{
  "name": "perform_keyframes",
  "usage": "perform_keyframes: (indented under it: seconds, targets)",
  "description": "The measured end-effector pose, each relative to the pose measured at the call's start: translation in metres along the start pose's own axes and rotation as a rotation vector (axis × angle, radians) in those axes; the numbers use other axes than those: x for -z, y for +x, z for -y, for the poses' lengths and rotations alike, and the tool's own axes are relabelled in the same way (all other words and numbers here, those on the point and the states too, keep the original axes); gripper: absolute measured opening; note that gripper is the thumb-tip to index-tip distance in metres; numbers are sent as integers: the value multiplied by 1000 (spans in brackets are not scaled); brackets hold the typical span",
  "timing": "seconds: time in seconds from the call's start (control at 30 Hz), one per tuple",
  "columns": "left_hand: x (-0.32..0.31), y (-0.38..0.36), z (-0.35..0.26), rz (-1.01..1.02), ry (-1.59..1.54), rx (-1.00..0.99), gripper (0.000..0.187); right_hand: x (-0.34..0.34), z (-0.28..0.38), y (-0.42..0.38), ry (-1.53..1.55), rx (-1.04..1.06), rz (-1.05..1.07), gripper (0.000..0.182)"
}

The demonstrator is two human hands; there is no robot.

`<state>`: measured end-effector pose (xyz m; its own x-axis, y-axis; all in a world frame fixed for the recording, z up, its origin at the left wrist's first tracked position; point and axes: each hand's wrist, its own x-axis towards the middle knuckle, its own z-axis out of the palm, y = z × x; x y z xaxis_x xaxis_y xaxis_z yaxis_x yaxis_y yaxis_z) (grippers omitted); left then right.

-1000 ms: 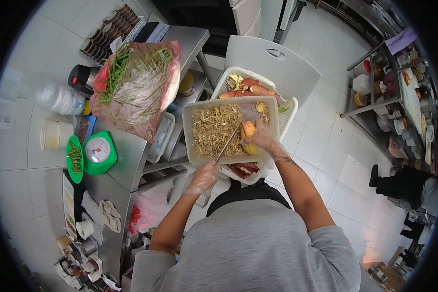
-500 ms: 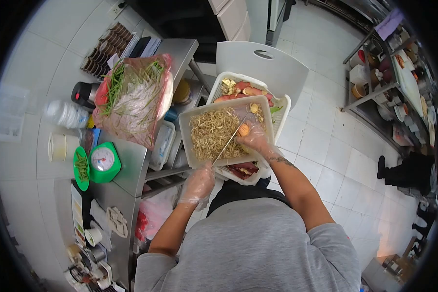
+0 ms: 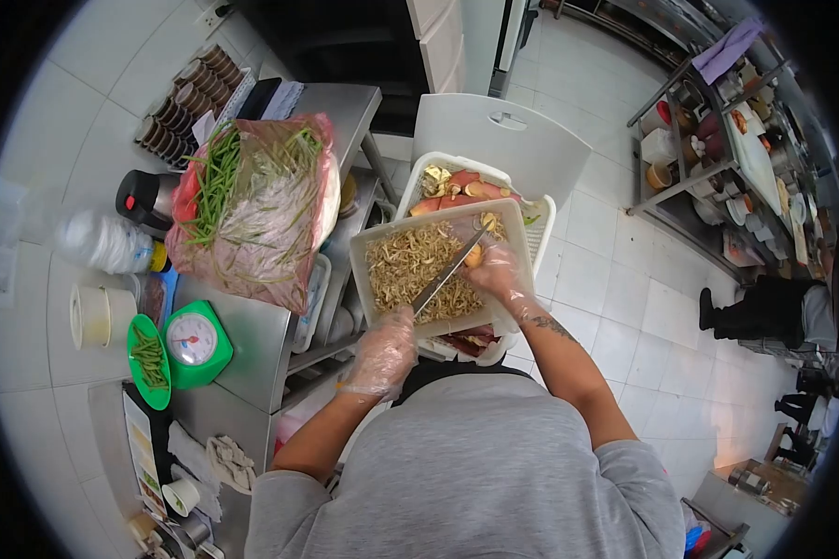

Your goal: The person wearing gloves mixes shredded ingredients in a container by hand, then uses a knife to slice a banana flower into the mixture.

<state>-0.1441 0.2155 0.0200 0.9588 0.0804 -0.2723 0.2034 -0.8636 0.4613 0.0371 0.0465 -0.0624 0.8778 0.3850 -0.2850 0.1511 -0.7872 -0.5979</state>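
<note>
Both hands wear clear plastic gloves. My left hand (image 3: 389,349), at the near left corner of a white tub (image 3: 361,270), is closed round the handle of a knife (image 3: 450,277). The blade points up and right across the tub, its tip close to my right hand. My right hand (image 3: 494,270) is closed on an orange piece of food (image 3: 474,256) over the tub's right side. Thin pale brown shreds (image 3: 405,261) fill much of the tub. It rests above white baskets (image 3: 543,228) with reddish-skinned pieces (image 3: 461,191).
A steel table (image 3: 242,349) at left bears a bag of green beans (image 3: 275,210), a green scale (image 3: 194,343) and a green dish (image 3: 149,361). A white chair (image 3: 503,144) stands beyond the tub. Shelving (image 3: 685,200) and a person (image 3: 764,312) are at right.
The knife has turned so that its blade shows broad and flat, still near the orange piece. The view has shifted slightly, and both hands stay over the tub.
</note>
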Motion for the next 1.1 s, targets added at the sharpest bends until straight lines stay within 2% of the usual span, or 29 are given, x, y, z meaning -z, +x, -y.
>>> perform_keyframes:
  seconds: [0.2, 0.27, 0.37, 0.47, 0.57, 0.67, 0.77, 0.87, 0.97, 1.07, 1.1]
  targets:
    - [6, 8, 9, 53, -25, -13, 13, -4, 1, -2, -35, -14, -43, 60]
    - [19, 11, 1, 147, -26, 20, 17, 4, 3, -3, -38, -51, 18, 59]
    - [19, 12, 2, 159, 6, -5, 18, 10, 1, -4, -6, -89, 55, 57]
    - [13, 10, 5, 135, -5, -14, 16, 9, -7, -3, 15, -105, 66, 58]
    - [0, 23, 8, 66, -28, -107, 14, 16, -1, -5, -26, -99, 85, 59]
    - [-24, 64, 9, 20, -86, -102, 13, 16, 15, -10, -71, -102, 129, 59]
    - [4, 64, -21, -14, -82, -86, 13, 18, 8, -6, -30, -65, 89, 61]
    - [11, 49, -17, 60, -55, -108, 14, 25, -2, -7, 39, -64, 58, 62]
    - [8, 34, -15, -22, -154, -78, 15, 34, 4, -8, 22, -101, 90, 58]
    - [-2, 36, -5, -59, -53, -207, 14, 31, -1, -7, 8, -116, 99, 53]
    - [-4, 40, -6, -18, -45, -178, 14, 29, -2, -6, 11, -114, 97, 51]
